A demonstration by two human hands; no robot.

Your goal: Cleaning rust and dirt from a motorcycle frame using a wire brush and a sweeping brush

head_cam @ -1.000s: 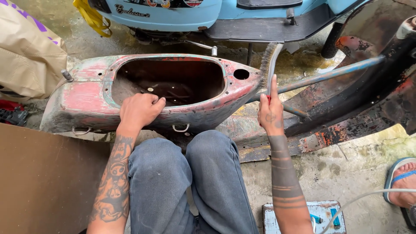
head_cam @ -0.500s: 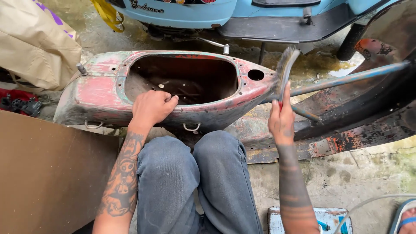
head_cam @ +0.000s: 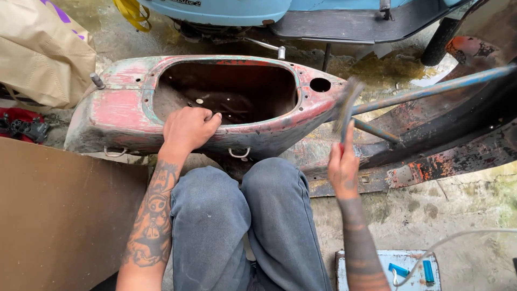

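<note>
Our left hand (head_cam: 187, 129) rested clenched on the rim of the worn red scooter shell (head_cam: 124, 108) lying on the floor, while our right hand (head_cam: 343, 167) had its grip closed on a blurred brush (head_cam: 347, 105) at the shell's nose.

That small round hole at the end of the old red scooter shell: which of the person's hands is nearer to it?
The right hand, holding a wire brush just right of the round hole. The left hand grips the scooter shell rim farther left.

Faded red, rust-flecked scooter shell (head_cam: 124, 110); pale blue scooter (head_cam: 215, 8); grey-blue jeans (head_cam: 242, 226); tan bag (head_cam: 43, 54).
</note>
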